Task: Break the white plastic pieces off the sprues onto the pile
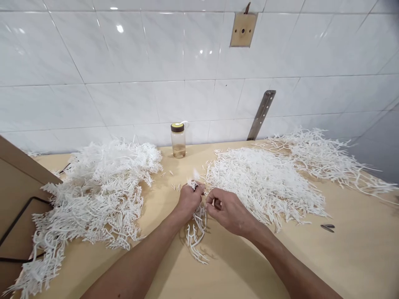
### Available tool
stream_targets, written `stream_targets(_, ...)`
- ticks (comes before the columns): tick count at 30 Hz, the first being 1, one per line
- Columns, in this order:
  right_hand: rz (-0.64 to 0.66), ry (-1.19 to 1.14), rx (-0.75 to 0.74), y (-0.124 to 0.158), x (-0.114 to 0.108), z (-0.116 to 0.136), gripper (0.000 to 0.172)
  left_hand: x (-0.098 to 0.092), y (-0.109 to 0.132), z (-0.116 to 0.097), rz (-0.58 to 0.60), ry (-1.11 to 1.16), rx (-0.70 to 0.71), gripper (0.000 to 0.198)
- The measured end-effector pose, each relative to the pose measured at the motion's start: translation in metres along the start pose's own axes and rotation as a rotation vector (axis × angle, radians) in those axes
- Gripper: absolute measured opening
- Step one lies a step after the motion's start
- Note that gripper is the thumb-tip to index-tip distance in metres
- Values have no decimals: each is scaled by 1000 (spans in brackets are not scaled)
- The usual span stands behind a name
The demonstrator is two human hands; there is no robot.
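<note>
Near the middle of the table, my left hand (188,201) is closed around a white branching plastic sprig (196,236). Its forked lower ends hang toward the front, and its short tips poke out above my thumb. A pale blurred wisp shows just over those tips; I cannot tell what it is. Close by on the right, my right hand (229,209) has its thumb and fingers curled together beside the sprig. Whatever it pinches, if anything, is hidden. A pile of similar white sprigs (258,178) lies just right of my hands.
A larger heap of white sprigs (102,195) covers the table's left side; looser strands (324,155) lie at the far right. A bottle (178,143) stands by the tiled wall, near a metal bar (262,115). Small snips (328,228) lie right; a cardboard box (18,178) borders the left.
</note>
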State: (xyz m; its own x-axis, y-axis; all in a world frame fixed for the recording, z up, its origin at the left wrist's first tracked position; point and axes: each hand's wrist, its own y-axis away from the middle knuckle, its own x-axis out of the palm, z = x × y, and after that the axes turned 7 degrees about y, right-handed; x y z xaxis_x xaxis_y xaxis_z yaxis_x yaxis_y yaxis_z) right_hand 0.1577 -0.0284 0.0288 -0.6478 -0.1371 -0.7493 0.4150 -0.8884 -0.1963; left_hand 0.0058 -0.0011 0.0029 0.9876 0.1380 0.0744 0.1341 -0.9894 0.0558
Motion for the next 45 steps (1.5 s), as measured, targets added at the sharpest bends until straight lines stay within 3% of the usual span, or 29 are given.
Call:
stream_targets(7, -274, -21, 231, -10, -8, -29, 15, -2, -3, 6, 67, 30, 33, 33)
stream_targets(12, -344, 111, 217, -12, -14, -36, 20, -2, -3, 6, 88, 12, 54, 31)
stream_targets(18, -218, 49, 166, -10, -8, -29, 32, -1, 1, 0, 103, -7, 41, 33)
stream_targets(23, -73, -65, 168, -9, 0, -21, 26, 0, 3, -3, 117, -11, 51, 31)
stream_targets(35, -42, -45, 230, -10, 3, -18, 19, 1, 2, 2, 87, -36, 65, 30)
stream_targets(45, -34, -225, 235, -11, 8, -26, 18, 1, 0, 6, 83, -23, 112, 23)
